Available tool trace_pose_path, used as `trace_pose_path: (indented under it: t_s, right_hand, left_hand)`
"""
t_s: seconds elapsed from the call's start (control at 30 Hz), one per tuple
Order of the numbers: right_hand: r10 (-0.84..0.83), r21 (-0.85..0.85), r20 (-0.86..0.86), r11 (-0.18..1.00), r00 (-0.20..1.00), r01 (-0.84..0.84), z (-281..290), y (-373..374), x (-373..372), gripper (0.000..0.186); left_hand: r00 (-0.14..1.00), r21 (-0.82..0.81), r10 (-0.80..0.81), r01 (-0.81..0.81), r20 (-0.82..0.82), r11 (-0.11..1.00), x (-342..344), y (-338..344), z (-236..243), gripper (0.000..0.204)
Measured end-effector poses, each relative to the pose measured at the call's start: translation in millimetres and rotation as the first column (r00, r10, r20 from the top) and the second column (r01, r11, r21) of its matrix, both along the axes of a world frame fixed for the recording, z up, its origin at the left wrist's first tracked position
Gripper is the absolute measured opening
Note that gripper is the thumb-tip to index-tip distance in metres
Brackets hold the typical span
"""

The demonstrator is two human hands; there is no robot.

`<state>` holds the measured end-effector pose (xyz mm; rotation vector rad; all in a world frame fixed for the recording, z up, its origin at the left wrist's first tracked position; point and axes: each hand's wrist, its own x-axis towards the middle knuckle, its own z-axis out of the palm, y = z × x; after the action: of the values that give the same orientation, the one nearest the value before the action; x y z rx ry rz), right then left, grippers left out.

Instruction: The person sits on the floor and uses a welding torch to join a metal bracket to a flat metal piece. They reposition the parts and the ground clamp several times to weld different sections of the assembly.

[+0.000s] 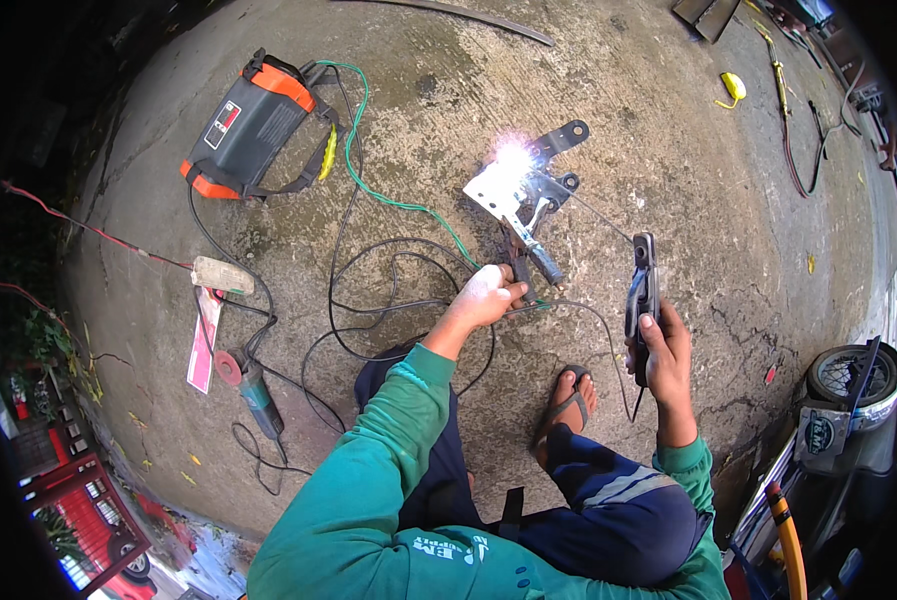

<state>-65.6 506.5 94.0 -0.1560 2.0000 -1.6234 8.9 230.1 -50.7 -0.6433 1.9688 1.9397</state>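
My right hand (665, 350) grips a black electrode holder (644, 260); its thin rod (598, 215) runs up-left to a bright white-pink arc (513, 160) on a metal bracket assembly (558, 185). The assembly, lying on the concrete, has a light plate, dark holed arms and a bluish tube (543, 260); glare hides part of it. My left hand (493, 295) is closed on a dark handle-like piece (522, 282) at the lower end of the assembly, beside a green cable (448, 228) and black cable coils.
An orange-black welder (243, 130) lies upper left, an angle grinder (258, 400) and pink strip (203, 355) lower left, beside a pale block (223, 275). Yellow tape measure (732, 86), metal offcuts (705, 15) and hoses lie upper right. A wire-spoked wheel (848, 375) stands at right.
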Motion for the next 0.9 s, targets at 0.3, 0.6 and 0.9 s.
trace_pose_path:
  t_s: [0.3,0.6,0.9]
  right_hand:
    - [0.226,0.353,-0.268,0.927,0.937,-0.123,36,35,20,0.045]
    - [0.303,0.415,-0.406,0.902,0.862,-0.122,24,29,27,0.042]
    - [0.320,0.373,-0.481,0.917,0.816,-0.140,-1,17,24,0.042]
  left_hand:
    - [1.000,-0.069,0.000,-0.002,-0.026,0.998,6,-2,-4,0.024]
    - [0.999,-0.118,-0.028,0.025,-0.022,0.993,6,1,6,0.029]
    - [0.999,-0.112,-0.012,0.008,-0.032,0.994,7,2,3,0.027]
